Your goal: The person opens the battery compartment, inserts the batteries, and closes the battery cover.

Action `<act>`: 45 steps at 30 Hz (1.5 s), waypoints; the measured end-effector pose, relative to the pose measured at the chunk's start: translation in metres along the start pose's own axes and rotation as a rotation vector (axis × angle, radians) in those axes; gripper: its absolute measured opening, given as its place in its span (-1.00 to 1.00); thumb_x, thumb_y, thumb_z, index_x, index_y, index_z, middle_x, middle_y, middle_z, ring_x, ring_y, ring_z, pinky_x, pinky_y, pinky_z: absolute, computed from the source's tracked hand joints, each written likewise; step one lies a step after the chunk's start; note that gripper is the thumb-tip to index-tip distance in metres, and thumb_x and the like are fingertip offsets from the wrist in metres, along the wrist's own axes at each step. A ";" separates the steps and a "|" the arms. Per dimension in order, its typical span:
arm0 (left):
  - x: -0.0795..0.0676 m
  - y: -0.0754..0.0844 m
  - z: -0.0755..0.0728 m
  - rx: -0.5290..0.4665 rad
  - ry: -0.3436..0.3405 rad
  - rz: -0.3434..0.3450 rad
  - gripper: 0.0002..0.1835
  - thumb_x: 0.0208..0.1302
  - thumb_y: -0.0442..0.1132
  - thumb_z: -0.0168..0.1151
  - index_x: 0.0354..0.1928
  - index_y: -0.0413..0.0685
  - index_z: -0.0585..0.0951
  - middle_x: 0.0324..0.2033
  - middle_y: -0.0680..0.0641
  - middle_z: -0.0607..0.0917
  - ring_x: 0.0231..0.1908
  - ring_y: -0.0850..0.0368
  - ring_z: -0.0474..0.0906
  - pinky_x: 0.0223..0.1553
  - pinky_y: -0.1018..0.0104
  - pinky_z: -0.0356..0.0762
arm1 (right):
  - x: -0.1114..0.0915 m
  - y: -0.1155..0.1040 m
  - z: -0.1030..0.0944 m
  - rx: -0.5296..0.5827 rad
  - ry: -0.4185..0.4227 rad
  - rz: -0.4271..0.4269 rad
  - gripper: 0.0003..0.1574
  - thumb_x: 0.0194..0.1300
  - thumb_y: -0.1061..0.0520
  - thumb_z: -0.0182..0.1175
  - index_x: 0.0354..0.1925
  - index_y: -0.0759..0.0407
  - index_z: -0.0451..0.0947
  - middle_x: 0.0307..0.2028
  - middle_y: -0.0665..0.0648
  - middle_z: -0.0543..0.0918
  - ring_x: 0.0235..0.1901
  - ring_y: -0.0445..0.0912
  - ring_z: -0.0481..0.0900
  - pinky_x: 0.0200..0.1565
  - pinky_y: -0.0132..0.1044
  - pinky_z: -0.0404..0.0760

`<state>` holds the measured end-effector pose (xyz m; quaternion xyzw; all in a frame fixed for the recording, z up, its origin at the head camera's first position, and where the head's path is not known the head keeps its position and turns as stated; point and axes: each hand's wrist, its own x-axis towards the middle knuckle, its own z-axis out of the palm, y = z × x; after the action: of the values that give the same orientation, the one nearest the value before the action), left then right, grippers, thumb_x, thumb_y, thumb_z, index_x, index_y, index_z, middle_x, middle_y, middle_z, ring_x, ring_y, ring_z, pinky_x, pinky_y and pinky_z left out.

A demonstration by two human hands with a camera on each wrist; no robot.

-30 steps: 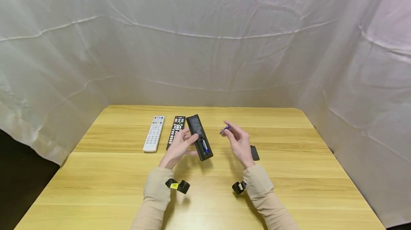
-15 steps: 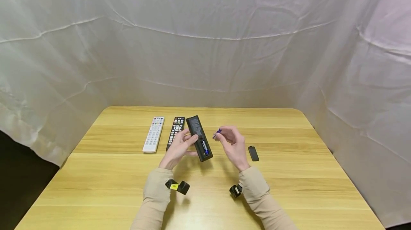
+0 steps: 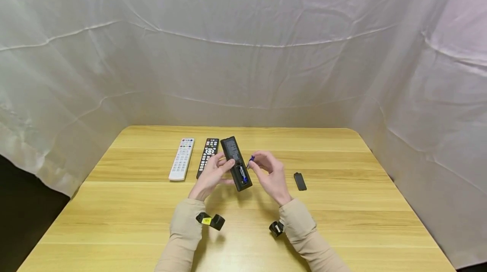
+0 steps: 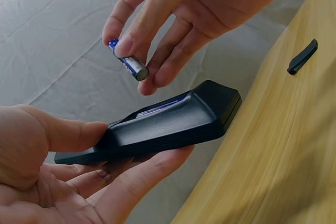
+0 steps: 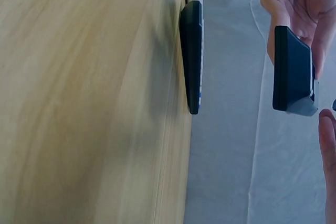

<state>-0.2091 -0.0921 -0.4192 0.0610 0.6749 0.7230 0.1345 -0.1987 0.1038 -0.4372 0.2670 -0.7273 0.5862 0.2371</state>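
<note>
My left hand (image 3: 213, 175) grips a black remote control (image 3: 233, 151) with its back turned up and its battery bay uncovered. One blue-and-silver battery (image 3: 242, 173) lies in that bay. Between thumb and forefinger, my right hand (image 3: 272, 177) pinches a second battery (image 4: 127, 61), held just above the bay and apart from the remote in the left wrist view. The right wrist view catches the remote's end (image 5: 293, 74) and only a fingertip of my right hand. To the right of that hand, a small black battery cover (image 3: 300, 181) lies on the table.
A white remote (image 3: 181, 159) and a black remote with white buttons (image 3: 208, 153) lie face up side by side on the wooden table (image 3: 342, 221), left of the held remote. My left hand partly hides the black one. A pale cloth (image 3: 243, 52) hangs behind the table.
My right hand has moved left and slightly down with the battery, closer to the held remote. The battery cover has come into full view. My left hand and its remote have stayed put.
</note>
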 end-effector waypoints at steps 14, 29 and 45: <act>0.002 -0.002 0.000 -0.003 0.003 0.007 -0.53 0.53 -0.32 0.02 0.42 -0.19 0.34 0.22 -0.46 0.56 -0.03 -0.04 0.71 -0.13 0.00 0.82 | -0.002 -0.011 0.009 -0.126 -0.065 -0.063 -0.72 0.12 0.53 0.34 -0.16 0.51 0.58 -0.29 0.40 0.75 -0.32 0.21 0.75 -0.18 -0.05 0.83; 0.000 0.001 0.004 -0.013 0.010 -0.001 -0.52 0.53 -0.33 0.03 0.43 -0.15 0.35 0.20 -0.43 0.58 -0.05 -0.02 0.71 -0.13 0.01 0.82 | -0.005 0.001 0.010 -0.239 -0.110 -0.148 -0.73 0.20 0.33 0.40 -0.10 0.25 0.66 -0.35 0.16 0.79 -0.44 -0.08 0.71 -0.33 -0.31 0.76; 0.002 -0.002 0.003 0.015 0.006 0.013 -0.54 0.53 -0.34 0.02 0.41 -0.20 0.35 0.18 -0.46 0.58 -0.05 0.02 0.70 -0.07 -0.04 0.80 | -0.008 -0.002 0.012 -0.332 -0.151 -0.098 -0.70 0.15 0.35 0.43 -0.10 0.28 0.66 -0.38 0.14 0.72 -0.40 -0.11 0.65 -0.32 -0.31 0.75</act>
<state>-0.2102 -0.0887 -0.4212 0.0641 0.6802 0.7190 0.1273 -0.1916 0.0928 -0.4434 0.3026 -0.8158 0.4243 0.2506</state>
